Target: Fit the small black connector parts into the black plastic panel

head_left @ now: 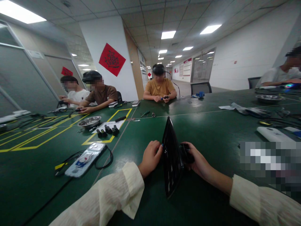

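A thin, glossy black screen-like panel point(170, 160) stands tilted on edge in front of me, seen nearly side-on. My right hand point(194, 157) is closed around a dark, bulky part point(185, 153) on the panel's right side; its exact kind is hard to make out. On the other side, my left hand point(151, 158) has curled fingers, with thumb and fingertips against the panel's left face. A tiny blue spot shows at those fingertips, too small to name. The panel's lower edge is close to the green table point(141, 204); contact there is unclear.
Left of my hands lie a phone point(86, 159) and a black cable point(110, 160). Farther off are several black cylindrical parts point(108, 129), a metal bowl point(89, 121) and a green-handled tool point(146, 113). A white device point(274, 135) lies right. Several people sit around the table.
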